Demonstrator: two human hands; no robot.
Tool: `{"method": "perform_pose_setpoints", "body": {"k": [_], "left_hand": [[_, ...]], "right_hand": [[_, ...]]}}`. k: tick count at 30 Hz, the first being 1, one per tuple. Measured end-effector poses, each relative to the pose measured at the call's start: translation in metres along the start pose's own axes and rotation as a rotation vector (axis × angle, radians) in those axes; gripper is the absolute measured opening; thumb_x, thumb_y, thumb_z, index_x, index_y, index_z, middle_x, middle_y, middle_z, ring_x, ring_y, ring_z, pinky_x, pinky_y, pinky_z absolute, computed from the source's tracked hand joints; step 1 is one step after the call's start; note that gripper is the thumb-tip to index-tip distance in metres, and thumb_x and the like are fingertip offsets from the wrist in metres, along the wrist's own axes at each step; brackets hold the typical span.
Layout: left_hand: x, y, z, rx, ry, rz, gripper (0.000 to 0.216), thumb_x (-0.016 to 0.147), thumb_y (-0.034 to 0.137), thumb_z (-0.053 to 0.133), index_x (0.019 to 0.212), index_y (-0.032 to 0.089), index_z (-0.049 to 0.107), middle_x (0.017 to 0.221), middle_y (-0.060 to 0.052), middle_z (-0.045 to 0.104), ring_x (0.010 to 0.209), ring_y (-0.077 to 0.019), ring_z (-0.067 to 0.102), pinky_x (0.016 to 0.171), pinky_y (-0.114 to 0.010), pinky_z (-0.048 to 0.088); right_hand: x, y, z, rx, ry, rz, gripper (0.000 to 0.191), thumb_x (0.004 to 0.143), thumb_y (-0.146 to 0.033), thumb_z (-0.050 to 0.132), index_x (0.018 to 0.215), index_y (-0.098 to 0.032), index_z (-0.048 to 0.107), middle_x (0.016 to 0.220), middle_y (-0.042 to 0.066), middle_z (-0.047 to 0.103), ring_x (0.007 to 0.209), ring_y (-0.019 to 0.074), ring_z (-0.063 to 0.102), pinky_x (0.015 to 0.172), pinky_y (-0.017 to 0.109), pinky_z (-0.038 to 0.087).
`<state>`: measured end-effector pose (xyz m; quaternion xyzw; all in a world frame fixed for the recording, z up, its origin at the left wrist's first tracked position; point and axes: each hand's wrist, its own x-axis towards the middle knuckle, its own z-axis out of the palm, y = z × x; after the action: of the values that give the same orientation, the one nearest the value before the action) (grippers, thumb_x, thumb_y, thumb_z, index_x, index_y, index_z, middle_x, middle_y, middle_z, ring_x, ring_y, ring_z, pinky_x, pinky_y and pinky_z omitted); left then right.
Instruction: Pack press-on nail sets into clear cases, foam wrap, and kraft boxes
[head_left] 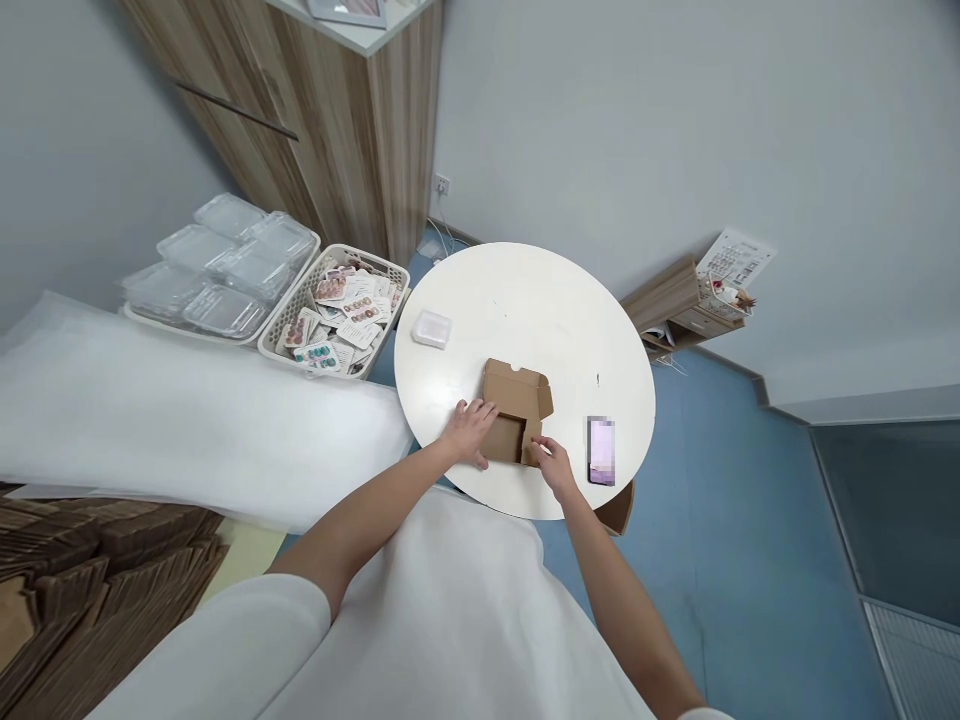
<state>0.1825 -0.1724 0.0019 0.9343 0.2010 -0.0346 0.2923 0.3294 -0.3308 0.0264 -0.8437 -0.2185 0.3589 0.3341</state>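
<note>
A small brown cardboard box [501, 440] rests on the round white table [517, 290], its lid raised on the far side and its inside visible. My left hand [470, 432] touches the box's left side, fingers spread across the edge and thumb toward the near corner. At the right wall, the fingers of my right hand [553, 465] are closed on the side panel of the box. To the right lies a phone [601, 450] with a blurred, lilac screen. A small clear plastic case [431, 329] is at the table's left edge.
Left of the table is a white basket [401, 272] full of printed cards holding small coloured pieces, beside clear plastic boxes [225, 265]. White sheeting [225, 420] and stacked flat cardboard [112, 590] lie nearer. A wooden cabinet [337, 120] and small shelf [675, 300] stand behind.
</note>
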Motion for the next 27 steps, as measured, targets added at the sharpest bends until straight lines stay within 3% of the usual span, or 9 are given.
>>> {"method": "perform_pose_setpoints", "body": {"k": [4, 6, 9, 16, 21, 24, 27], "left_hand": [[0.0, -0.002, 0.002, 0.085, 0.024, 0.044, 0.109, 0.04, 0.052, 0.071, 0.133, 0.02, 0.024, 0.135, -0.013, 0.031, 0.12, -0.0363, 0.024, 0.096, -0.047, 0.016], [0.0, -0.003, 0.002, 0.1, 0.032, 0.047, 0.109, 0.04, 0.054, 0.071, 0.133, 0.02, 0.025, 0.135, -0.013, 0.032, 0.12, -0.0365, 0.024, 0.095, -0.047, 0.017], [0.0, -0.003, 0.003, 0.096, 0.045, 0.055, 0.111, 0.038, 0.054, 0.071, 0.133, 0.019, 0.025, 0.134, -0.014, 0.033, 0.119, -0.0369, 0.026, 0.095, -0.047, 0.018], [-0.004, -0.003, 0.0, 0.051, 0.087, 0.083, 0.113, 0.036, 0.054, 0.073, 0.133, 0.019, 0.026, 0.138, -0.016, 0.027, 0.121, -0.0374, 0.025, 0.097, -0.048, 0.015], [-0.023, -0.007, 0.004, -0.06, 0.181, 0.133, 0.103, 0.047, 0.061, 0.066, 0.133, 0.019, 0.027, 0.141, -0.015, 0.02, 0.127, -0.0351, 0.016, 0.1, -0.048, 0.011], [-0.037, -0.007, 0.011, -0.204, 0.246, 0.054, 0.094, 0.057, 0.061, 0.06, 0.134, 0.02, 0.023, 0.142, -0.014, 0.018, 0.128, -0.033, 0.017, 0.1, -0.047, 0.015], [-0.046, -0.004, 0.023, -0.42, 0.305, -0.141, 0.083, 0.068, 0.056, 0.054, 0.134, 0.02, 0.02, 0.141, -0.014, 0.02, 0.126, -0.0299, 0.023, 0.099, -0.045, 0.024]], "right_hand": [[0.01, 0.001, 0.004, -0.148, 0.125, 0.068, 0.038, 0.071, -0.038, 0.05, 0.103, -0.018, 0.048, 0.102, 0.008, 0.06, 0.081, 0.0169, 0.06, 0.061, 0.026, 0.046], [0.016, 0.002, 0.005, -0.29, 0.122, 0.104, 0.039, 0.072, -0.036, 0.049, 0.106, -0.019, 0.045, 0.1, 0.008, 0.061, 0.078, 0.0157, 0.06, 0.057, 0.024, 0.045], [0.024, 0.002, 0.006, -0.449, 0.084, 0.121, 0.026, 0.074, -0.032, 0.047, 0.096, -0.019, 0.05, 0.091, 0.006, 0.063, 0.076, 0.016, 0.06, 0.056, 0.023, 0.042], [0.03, 0.003, 0.01, -0.551, 0.082, 0.142, 0.011, 0.071, -0.026, 0.048, 0.08, -0.019, 0.051, 0.076, 0.005, 0.061, 0.066, 0.0169, 0.058, 0.05, 0.024, 0.037], [0.029, 0.002, 0.013, -0.579, 0.092, 0.138, 0.011, 0.071, -0.024, 0.048, 0.081, -0.019, 0.05, 0.077, 0.006, 0.06, 0.069, 0.0184, 0.057, 0.05, 0.024, 0.036], [0.028, 0.001, 0.015, -0.588, 0.107, 0.14, 0.013, 0.073, -0.027, 0.046, 0.082, -0.019, 0.051, 0.076, 0.006, 0.061, 0.07, 0.0192, 0.057, 0.052, 0.025, 0.037], [0.022, 0.003, 0.016, -0.51, 0.12, 0.14, 0.024, 0.075, -0.036, 0.046, 0.091, -0.019, 0.052, 0.077, 0.006, 0.061, 0.072, 0.0193, 0.057, 0.057, 0.027, 0.04]]}}
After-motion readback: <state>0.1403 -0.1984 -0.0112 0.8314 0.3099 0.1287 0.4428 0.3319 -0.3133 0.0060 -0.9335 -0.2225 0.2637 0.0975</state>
